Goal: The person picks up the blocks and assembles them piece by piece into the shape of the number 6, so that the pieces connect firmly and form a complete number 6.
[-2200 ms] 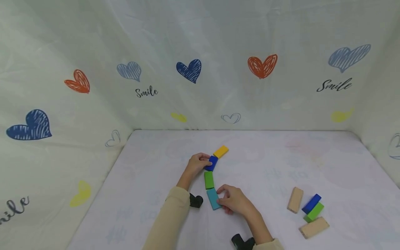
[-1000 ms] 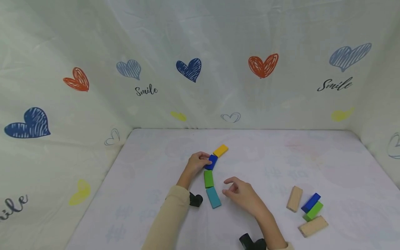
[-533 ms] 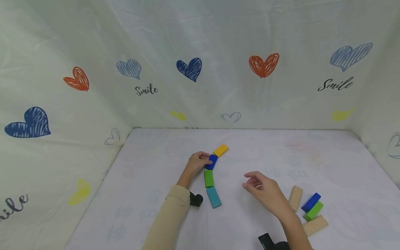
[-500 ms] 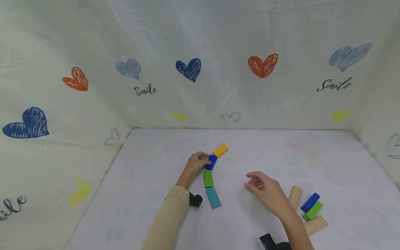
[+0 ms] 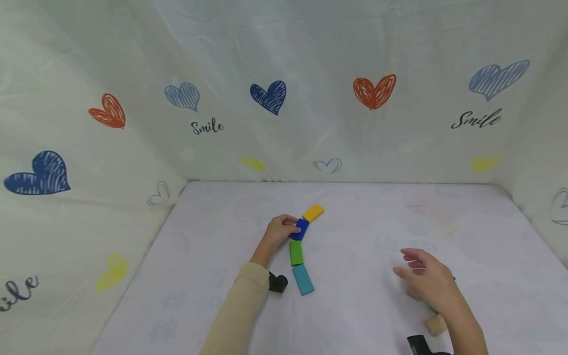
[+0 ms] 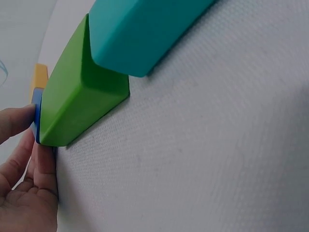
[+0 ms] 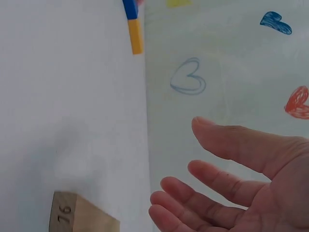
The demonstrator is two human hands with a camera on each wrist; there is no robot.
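Note:
A curved row of flat blocks lies on the white table: a yellow block (image 5: 313,213) at the far end, then a blue block (image 5: 300,230), a green block (image 5: 296,253) and a teal block (image 5: 303,279) nearest me. My left hand (image 5: 278,232) pinches the blue block, thumb on its top and fingers along its left side. In the left wrist view the thumb meets the blue block (image 6: 36,110) just beyond the green one. Over at the right, my right hand (image 5: 426,276) hovers above loose blocks, fingers spread and holding nothing. Its palm shows bare in the right wrist view.
Beneath the right hand and forearm, a wooden block (image 5: 435,325) shows in part, and another wooden block (image 5: 413,294) peeks out; a blue and a green block there are mostly hidden. A black wrist device (image 5: 278,283) sits beside the teal block. A heart-printed curtain (image 5: 301,138) borders the table.
The right hand has let go of the teal block and moved right, over the loose blocks, now covering most of them. The left hand stays on the blue block; the row keeps its shape.

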